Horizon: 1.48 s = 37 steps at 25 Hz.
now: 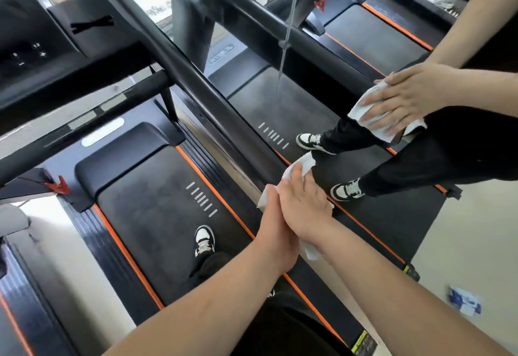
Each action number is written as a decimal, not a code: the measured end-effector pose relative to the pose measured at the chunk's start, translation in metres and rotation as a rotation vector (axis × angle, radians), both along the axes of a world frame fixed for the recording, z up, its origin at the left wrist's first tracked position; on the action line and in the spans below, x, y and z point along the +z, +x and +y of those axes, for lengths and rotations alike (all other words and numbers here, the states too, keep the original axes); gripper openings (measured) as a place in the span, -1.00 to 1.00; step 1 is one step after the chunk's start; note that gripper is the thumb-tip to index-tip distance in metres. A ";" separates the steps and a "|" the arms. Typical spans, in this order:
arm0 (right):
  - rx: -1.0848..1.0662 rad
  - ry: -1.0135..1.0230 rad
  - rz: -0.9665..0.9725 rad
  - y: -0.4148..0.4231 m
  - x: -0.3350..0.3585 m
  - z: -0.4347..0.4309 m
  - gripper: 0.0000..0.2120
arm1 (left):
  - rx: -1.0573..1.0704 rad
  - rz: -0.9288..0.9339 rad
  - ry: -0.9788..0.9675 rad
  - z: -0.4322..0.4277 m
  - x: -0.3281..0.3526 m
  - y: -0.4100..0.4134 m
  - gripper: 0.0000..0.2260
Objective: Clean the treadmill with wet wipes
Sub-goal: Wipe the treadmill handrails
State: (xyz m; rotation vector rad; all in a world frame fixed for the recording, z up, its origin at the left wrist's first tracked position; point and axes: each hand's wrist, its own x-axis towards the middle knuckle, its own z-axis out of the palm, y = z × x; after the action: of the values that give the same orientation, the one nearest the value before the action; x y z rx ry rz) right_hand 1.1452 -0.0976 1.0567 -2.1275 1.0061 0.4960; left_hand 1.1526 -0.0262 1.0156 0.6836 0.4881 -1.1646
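**Both hands press one wipe on the rail**

On my screen, the right hand (304, 204) lies flat on top of the white wet wipe (301, 165). Its fingers are nearly straight and push the wipe down. The left hand (276, 224) is right beside it, touching it. I see that hand from the side, and its fingers look straight too, with the tips on the wipe's edge. Neither hand is wrapped around anything.

The wipe sits on the low end of the long black handrail (196, 80) of the treadmill. The dark belt (157, 210), with orange lines along its sides, is just left of the hands. One black and white shoe (204, 239) stands on it.

To the right, a mirror (308, 97) shows the same hands and wipe again. Far right, a small blue and white packet (464, 303) lies on the pale floor.
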 end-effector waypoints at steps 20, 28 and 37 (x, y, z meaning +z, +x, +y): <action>0.429 -0.488 -0.072 0.264 -0.008 0.038 -0.34 | 0.189 -0.007 0.171 0.024 -0.035 0.258 -0.59; 0.408 -0.482 -0.045 0.324 -0.009 0.043 -0.36 | 0.242 0.068 0.249 0.040 -0.034 0.353 -0.48; 0.457 -0.386 -0.085 0.321 -0.008 0.036 -0.36 | 0.345 -0.026 0.567 0.048 0.031 0.305 -0.79</action>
State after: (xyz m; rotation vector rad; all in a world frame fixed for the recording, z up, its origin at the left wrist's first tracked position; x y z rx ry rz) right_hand 1.4667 -0.0621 1.0484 -2.7207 0.5960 0.4455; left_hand 1.4575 0.0215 1.0471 1.0500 0.8917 -0.6872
